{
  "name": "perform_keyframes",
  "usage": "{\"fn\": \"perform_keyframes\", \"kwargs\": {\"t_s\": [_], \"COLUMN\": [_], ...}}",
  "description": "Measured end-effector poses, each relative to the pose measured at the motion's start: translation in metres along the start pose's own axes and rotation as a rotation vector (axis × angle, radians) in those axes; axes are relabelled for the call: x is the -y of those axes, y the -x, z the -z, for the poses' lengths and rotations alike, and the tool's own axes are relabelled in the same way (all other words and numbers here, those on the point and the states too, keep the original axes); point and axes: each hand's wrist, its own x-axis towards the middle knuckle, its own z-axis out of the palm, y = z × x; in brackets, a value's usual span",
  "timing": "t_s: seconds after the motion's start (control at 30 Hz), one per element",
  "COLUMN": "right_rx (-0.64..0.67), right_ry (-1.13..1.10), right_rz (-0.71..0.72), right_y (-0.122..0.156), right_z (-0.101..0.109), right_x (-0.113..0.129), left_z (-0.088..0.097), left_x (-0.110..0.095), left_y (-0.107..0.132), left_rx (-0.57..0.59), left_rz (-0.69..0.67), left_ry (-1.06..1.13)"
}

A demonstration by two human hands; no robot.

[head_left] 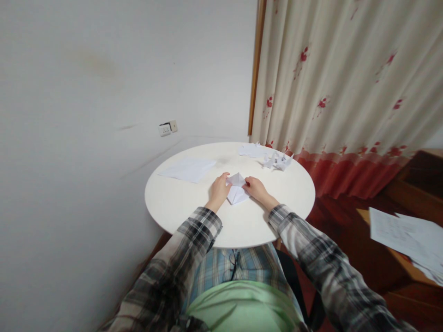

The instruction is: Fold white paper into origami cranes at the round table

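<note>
A small folded piece of white paper (237, 194) lies near the middle of the round white table, its upper part raised in a pointed flap. On its left edge, my left hand (220, 188) pinches the paper between thumb and fingers. My right hand (256, 188) grips the opposite edge at about the same height. Crease lines run across the lower part of the paper. Some fingertips are hidden behind the raised flap.
On the white table (180, 207), flat paper sheets (189, 168) lie at the left. Folded paper shapes (278, 161) and another paper piece (252, 150) sit at the far right. Printed papers (408, 235) rest on wooden furniture at right. A curtain (332, 69) hangs behind.
</note>
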Motion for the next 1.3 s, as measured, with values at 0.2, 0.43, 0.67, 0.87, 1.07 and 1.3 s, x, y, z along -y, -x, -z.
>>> {"fn": "perform_keyframes", "kwargs": {"t_s": [0.2, 0.43, 0.67, 0.87, 1.07, 1.3], "right_rx": [0.006, 0.054, 0.082, 0.108, 0.113, 0.038], "right_ry": [-0.073, -0.045, -0.002, 0.033, 0.040, 0.047], "right_rz": [0.017, 0.018, -0.037, -0.059, -0.071, -0.145], "right_y": [0.0022, 0.0015, 0.0009, 0.0020, 0.0024, 0.0032], "right_z": [0.0017, 0.0032, 0.0030, 0.0050, 0.0072, 0.0096], "right_x": [0.0017, 0.0045, 0.0055, 0.0070, 0.0085, 0.0089], "left_z": [-0.0031, 0.0026, 0.0000, 0.0008, 0.0015, 0.0053], "left_x": [0.0046, -0.0034, -0.0014, -0.0003, 0.0006, -0.0037], "left_y": [0.0007, 0.0008, 0.0003, 0.0001, 0.0007, 0.0020], "left_rx": [0.067, 0.160, 0.171, 0.166, 0.160, 0.074], "left_rz": [0.062, 0.038, 0.034, 0.063, 0.073, 0.096], "left_ry": [-0.073, -0.134, -0.132, -0.155, -0.118, -0.087]}}
